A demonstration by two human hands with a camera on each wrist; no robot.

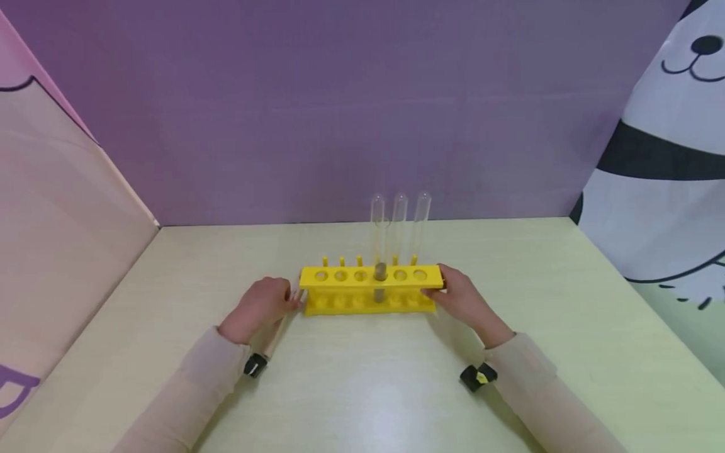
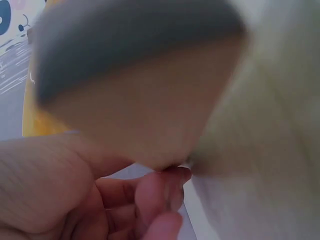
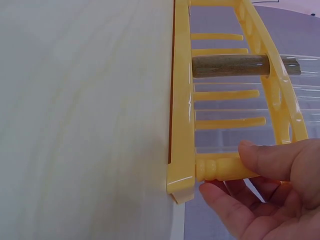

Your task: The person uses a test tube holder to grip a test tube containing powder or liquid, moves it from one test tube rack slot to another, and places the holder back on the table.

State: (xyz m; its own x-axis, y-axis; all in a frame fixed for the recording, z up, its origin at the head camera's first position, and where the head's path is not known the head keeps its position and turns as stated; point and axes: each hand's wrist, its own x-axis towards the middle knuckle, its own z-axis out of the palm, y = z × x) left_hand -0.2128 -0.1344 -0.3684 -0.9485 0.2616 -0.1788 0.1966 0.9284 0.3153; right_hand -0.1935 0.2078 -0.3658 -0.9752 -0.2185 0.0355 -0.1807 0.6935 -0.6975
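Note:
A yellow test tube rack [image 1: 370, 277] stands on the table. A tube with dark grey filling [image 1: 380, 272] is upright in one of its holes. Three clear test tubes [image 1: 399, 220] sit upside down on the back pegs. My right hand [image 1: 467, 299] grips the rack's right end; in the right wrist view, thumb and fingers are round the end post [image 3: 222, 167]. By the rack's left end, my left hand [image 1: 263, 303] holds a light wooden stick [image 1: 276, 336] in curled fingers. Its wide, grey-ended part [image 2: 150, 95] looms blurred in the left wrist view.
The pale wooden table [image 1: 362, 390] runs back to a purple wall [image 1: 317, 126]. A pink and white panel [image 1: 62, 207] rises on the left, a panda-printed one [image 1: 651, 214] on the right. Black wrist cameras [image 1: 478, 377] hang below both sleeves.

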